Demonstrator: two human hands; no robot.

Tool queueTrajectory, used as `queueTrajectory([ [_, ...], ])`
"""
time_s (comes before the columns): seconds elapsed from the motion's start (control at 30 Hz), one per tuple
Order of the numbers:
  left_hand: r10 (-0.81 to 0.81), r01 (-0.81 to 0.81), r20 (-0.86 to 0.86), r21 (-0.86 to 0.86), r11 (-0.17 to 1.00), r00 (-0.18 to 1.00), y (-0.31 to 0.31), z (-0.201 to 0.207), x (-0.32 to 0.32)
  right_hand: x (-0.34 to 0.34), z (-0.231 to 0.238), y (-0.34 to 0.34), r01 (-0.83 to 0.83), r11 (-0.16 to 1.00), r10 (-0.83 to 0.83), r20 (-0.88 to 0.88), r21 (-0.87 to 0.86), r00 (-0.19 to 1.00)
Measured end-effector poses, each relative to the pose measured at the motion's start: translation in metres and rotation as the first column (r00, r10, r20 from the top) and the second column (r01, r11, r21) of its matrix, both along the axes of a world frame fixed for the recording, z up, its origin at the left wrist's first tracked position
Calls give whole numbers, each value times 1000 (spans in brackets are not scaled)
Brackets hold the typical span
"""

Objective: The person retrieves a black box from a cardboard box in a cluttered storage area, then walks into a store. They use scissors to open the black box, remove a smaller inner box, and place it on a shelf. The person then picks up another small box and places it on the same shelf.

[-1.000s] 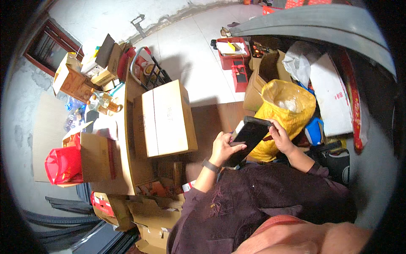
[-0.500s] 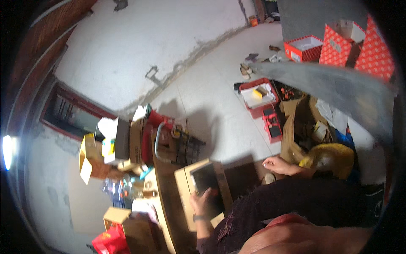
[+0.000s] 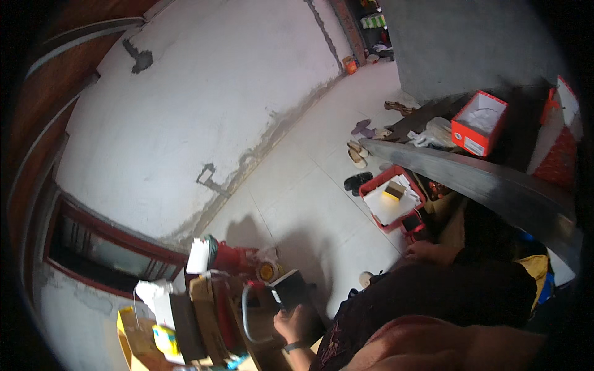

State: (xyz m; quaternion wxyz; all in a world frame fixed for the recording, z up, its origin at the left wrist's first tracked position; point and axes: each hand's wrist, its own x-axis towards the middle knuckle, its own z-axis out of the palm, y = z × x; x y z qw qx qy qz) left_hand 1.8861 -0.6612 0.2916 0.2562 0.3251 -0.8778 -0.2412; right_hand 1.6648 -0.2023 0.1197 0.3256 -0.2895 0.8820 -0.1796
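My left hand grips a flat black box and holds it out over the pile at the lower left. A dark wristband sits on that wrist. My right hand hangs apart from the box, at my right side above the floor. Its fingers look loose, and I see nothing in them. My dark sleeves and torso fill the lower right of the view.
Stacked cardboard boxes, a red object and a metal handle crowd the lower left. A red tray with white paper lies on the tiled floor. A red box stands on a dark counter. Shoes lie farther off.
The view has swung up and to the right, toward the wall. My left hand now carries the black box alone, farther left; the right hand has let go and dropped to my side.
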Motion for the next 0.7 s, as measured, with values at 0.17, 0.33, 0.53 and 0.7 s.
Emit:
queueTrajectory([
  [0.17,-262,264,157,12,964,952,-95,-1,-208,-50,2,50,642,762,-646,176,88,742],
  [0.33,-430,523,453,-100,846,781,-137,18,-391,-118,-40,25,682,681,-730,171,268,662],
  [0.53,-429,543,473,-132,829,769,-203,-3,-543,-312,-121,-47,626,739,-669,166,247,724],
  [0.7,-300,278,18,328,903,954,-254,26,-667,-579,-103,-203,416,904,-414,36,-103,909],
])
